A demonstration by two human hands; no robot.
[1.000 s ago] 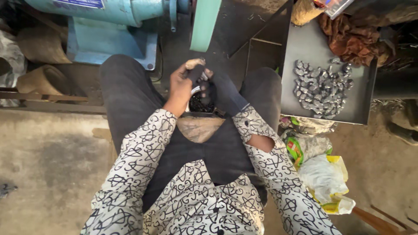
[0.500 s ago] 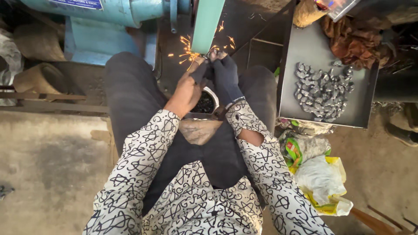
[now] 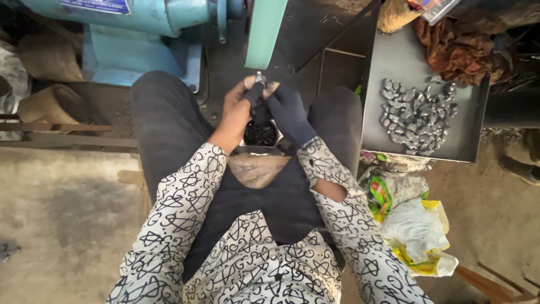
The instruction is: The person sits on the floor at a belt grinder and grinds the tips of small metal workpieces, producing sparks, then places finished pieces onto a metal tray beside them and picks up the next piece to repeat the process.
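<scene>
I sit with my knees apart in front of a green grinding belt (image 3: 265, 32) on a light blue machine (image 3: 140, 34). My left hand (image 3: 236, 107), bare, and my right hand (image 3: 287, 112), in a dark glove, meet just below the belt. Together they pinch a small metal piece (image 3: 260, 79) a short way under the belt's lower end. No sparks show. Under the hands, between my thighs, stands a small metal container (image 3: 260, 135) of dark pieces.
A grey metal tray (image 3: 394, 56) to my right holds a heap of several small silvery parts (image 3: 415, 115) and brown rags (image 3: 455, 50). Crumpled plastic bags (image 3: 410, 222) lie on the ground at my right knee. A sack (image 3: 50, 104) sits at left.
A second ago the hands were low over the container. Half a second ago they pressed the piece against the belt with sparks flying. Now they have drawn back slightly and the sparks have stopped.
</scene>
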